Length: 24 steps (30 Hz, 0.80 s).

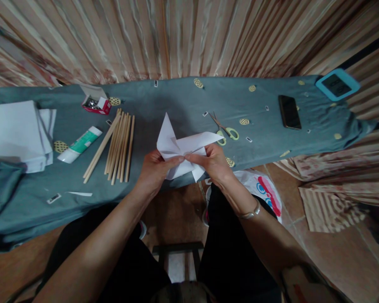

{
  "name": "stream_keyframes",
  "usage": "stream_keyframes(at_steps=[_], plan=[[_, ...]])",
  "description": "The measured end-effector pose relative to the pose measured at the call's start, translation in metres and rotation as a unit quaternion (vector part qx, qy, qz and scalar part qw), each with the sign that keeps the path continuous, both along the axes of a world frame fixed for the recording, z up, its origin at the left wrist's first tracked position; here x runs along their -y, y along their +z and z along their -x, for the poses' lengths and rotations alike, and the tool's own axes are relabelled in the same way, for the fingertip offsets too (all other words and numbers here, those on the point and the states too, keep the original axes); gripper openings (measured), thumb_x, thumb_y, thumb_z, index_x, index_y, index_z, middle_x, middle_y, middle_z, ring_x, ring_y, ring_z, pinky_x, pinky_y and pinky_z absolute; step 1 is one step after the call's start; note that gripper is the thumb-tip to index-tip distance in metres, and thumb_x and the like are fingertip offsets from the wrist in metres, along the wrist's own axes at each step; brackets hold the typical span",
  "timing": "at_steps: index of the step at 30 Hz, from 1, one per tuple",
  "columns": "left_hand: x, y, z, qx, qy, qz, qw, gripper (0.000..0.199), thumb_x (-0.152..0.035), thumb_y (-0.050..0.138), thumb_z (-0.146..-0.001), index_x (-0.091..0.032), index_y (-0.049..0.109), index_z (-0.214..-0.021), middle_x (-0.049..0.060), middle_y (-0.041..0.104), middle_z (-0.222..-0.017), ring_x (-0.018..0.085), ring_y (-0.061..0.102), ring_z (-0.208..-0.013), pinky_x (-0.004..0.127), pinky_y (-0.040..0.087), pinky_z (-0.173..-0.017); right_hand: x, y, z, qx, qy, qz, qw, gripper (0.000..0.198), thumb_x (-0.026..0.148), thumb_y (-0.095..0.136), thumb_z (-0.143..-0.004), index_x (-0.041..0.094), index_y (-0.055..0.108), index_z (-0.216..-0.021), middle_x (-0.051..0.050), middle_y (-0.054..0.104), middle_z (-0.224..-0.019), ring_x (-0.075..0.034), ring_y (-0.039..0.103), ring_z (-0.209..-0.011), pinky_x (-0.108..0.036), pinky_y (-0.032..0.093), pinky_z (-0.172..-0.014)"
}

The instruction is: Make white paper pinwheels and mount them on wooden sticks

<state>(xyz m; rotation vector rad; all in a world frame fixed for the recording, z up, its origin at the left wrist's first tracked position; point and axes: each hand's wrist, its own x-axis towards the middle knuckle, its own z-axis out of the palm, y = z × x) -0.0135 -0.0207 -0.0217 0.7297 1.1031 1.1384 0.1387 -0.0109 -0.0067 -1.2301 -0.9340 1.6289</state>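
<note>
A white paper pinwheel [186, 145] with pointed, folded blades is held between my two hands over the front edge of the cloth-covered table. My left hand [154, 170] grips its left side, the thumb pressed near the centre. From the other side my right hand [216, 164] pinches it, and its thumb also reaches the middle, so the two thumb tips nearly meet. Fingers behind the paper are hidden. Just beyond my right hand lie scissors [225, 129] with light green handles, blades spread. Several wooden sticks [120, 147] lie to the left of my left hand.
On the left are a stack of white paper [12, 130], a green-and-white tube [80, 144] and an open red box [96, 103] with small metallic items. A phone [289, 112] and a blue-framed digital timer [337, 85] are at right. A plastic bag [262, 189] lies below the table.
</note>
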Motion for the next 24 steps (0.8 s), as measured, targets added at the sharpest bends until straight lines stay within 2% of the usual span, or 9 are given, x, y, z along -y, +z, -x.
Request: stream_keyframes(at_steps=[4,8,19,24], plan=[[-0.001,-0.001,0.0,-0.024,-0.001,-0.004,1.0,0.036,-0.032,0.088,-0.053,-0.014,0.076,-0.082,0.005,0.077,-0.079,0.019,0.068,-0.071,0.03,0.053,-0.072,-0.001,-0.002,0.0,0.018,-0.015,-0.016,1.0,0.026,0.033,0.086,-0.053,0.018,0.069,-0.066,0.002,0.067,-0.062,-0.01,0.053,-0.05,-0.024,0.043,-0.05],[0.0,-0.001,0.0,-0.037,0.005,-0.006,0.999,0.036,-0.032,0.088,-0.053,-0.014,0.076,-0.082,0.005,0.077,-0.079,0.02,0.069,-0.073,0.031,0.053,-0.075,-0.001,-0.003,0.001,0.056,-0.033,-0.031,0.997,0.03,0.033,0.086,-0.054,0.018,0.071,-0.075,0.0,0.071,-0.071,-0.013,0.058,-0.059,-0.026,0.047,-0.055],[0.002,0.0,-0.002,-0.045,0.014,-0.017,0.999,0.031,-0.03,0.089,-0.053,-0.015,0.076,-0.077,0.004,0.076,-0.078,0.018,0.068,-0.07,0.028,0.052,-0.068,0.001,-0.011,0.002,0.165,-0.046,-0.076,0.982,0.025,0.034,0.076,-0.059,0.016,0.069,-0.075,-0.002,0.067,-0.07,-0.014,0.056,-0.061,-0.028,0.045,-0.057],[0.002,0.003,-0.001,-0.016,0.007,0.007,1.0,0.034,-0.029,0.09,-0.05,-0.016,0.076,-0.078,0.004,0.077,-0.08,0.018,0.068,-0.07,0.028,0.053,-0.069,0.002,-0.007,0.002,0.097,-0.029,-0.046,0.994,0.031,0.034,0.082,-0.055,0.018,0.066,-0.076,0.001,0.067,-0.07,-0.012,0.056,-0.06,-0.027,0.046,-0.057]])
